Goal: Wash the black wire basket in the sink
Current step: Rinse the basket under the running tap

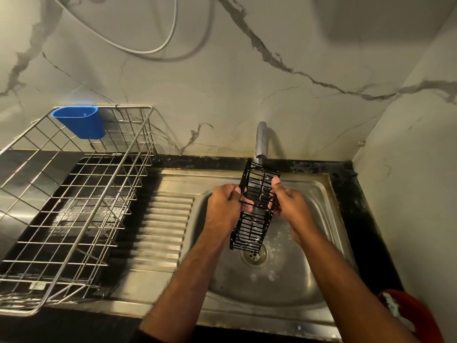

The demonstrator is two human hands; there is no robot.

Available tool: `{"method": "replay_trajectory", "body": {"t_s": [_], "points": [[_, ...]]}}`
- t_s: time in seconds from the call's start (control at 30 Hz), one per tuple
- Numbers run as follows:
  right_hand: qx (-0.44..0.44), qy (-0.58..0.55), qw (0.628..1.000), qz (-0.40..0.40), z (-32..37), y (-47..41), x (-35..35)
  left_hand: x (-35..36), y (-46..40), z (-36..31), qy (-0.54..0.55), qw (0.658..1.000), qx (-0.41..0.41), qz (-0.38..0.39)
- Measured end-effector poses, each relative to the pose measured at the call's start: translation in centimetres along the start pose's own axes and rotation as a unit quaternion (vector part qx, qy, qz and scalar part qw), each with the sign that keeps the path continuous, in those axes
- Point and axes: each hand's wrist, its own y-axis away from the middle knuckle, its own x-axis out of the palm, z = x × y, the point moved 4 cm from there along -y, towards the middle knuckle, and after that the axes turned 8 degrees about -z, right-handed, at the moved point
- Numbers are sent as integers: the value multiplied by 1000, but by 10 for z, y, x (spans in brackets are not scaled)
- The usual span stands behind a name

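The black wire basket (254,206) is long and narrow, held up on end over the sink (319,246), tilted so its far end sits right under the tap (261,139). A stream of water (256,194) runs down through its bars toward the drain (254,254), and white suds cling to its lower wires. The left hand (223,206) grips the basket's left edge about halfway along, fingers curled round the wire. The right hand (289,201) holds the right edge at the same height, thumb up against the frame and fingers wrapped behind. The basin below is wet, with foam flecks near the drain. Left of the bowl lies the ribbed draining board (163,226), and further left a large steel wire dish rack (74,201) stands on the black counter, a blue plastic cup (80,121) hooked on its far rim. At the near right corner something red (415,315) shows partly.
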Motion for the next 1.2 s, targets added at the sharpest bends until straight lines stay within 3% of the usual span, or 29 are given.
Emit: {"method": "replay_trajectory", "body": {"t_s": [1.2], "points": [[-35,25,999,-15,-7,-5,5,-5,7,1,-8,999,34,-10]]}}
